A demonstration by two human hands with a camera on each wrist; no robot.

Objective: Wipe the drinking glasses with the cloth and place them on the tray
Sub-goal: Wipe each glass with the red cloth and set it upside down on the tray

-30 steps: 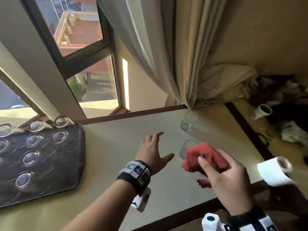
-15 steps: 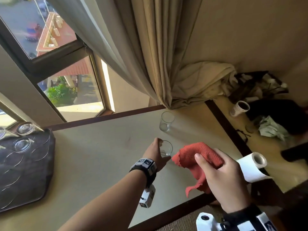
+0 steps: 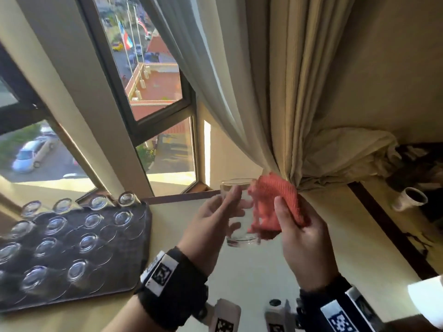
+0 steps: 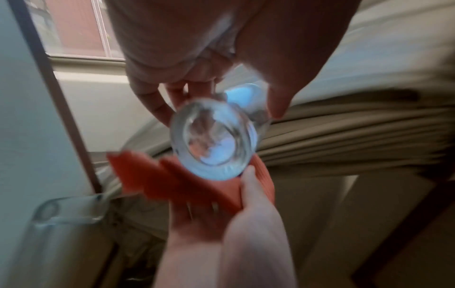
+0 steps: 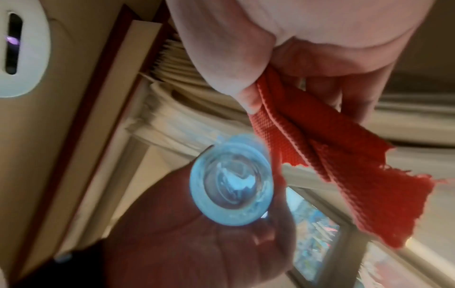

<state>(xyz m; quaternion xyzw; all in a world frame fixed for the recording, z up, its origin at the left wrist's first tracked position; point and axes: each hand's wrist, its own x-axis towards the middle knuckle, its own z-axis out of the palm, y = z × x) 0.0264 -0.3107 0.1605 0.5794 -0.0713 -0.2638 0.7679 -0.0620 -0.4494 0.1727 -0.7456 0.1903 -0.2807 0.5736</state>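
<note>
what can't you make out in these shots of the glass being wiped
- Head view: whether the red cloth touches the glass; motion blur.
- Head view: the tray, cut off at the left edge.
- Left wrist view: second glass, blurred.
- Right wrist view: left hand, too dark.

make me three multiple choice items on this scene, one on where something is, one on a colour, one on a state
1. Where is the tray of upturned glasses?
A. On the person's left, under the window
B. On the person's right, by the paper roll
C. On the floor

2. What colour is the cloth?
A. Blue
B. White
C. Red-orange

3. How is the glass being wiped held?
A. Standing on the table
B. Lifted off the table in the left hand
C. Lying inside the tray

Answers:
1 A, the head view shows the tray at the left beneath the window frame.
2 C, the cloth pinched in the right hand is red-orange in all three views.
3 B, the left hand's fingers curl round the glass in the air, its base clear of any surface.
</note>
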